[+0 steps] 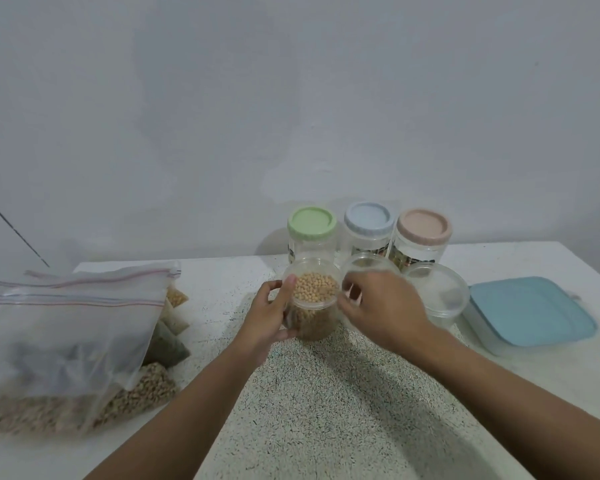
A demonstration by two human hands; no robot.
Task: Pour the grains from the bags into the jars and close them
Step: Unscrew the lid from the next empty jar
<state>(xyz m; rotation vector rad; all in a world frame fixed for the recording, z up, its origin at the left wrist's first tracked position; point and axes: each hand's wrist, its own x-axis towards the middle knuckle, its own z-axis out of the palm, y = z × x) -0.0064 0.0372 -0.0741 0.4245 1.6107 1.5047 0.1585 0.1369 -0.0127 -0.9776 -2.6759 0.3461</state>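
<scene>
While your left hand (269, 315) grips the filled jar (314, 306) at the middle of the table (326, 410), keep it upright and braced, since closing looks like the step due. Your right hand (383, 306) hovers at the rim, curled and blurred; whether it holds a lid cannot be told. The bags (66, 341) lie well left, their contents veiled by plastic.

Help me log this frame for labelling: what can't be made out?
Head view:
- Right hand: motion-blurred; holding anything, unclear.
- Clear round plastic jar behind it: contents hidden by that hand.
- Small clear grain bags: mostly covered by the large clear zip bag.
</scene>
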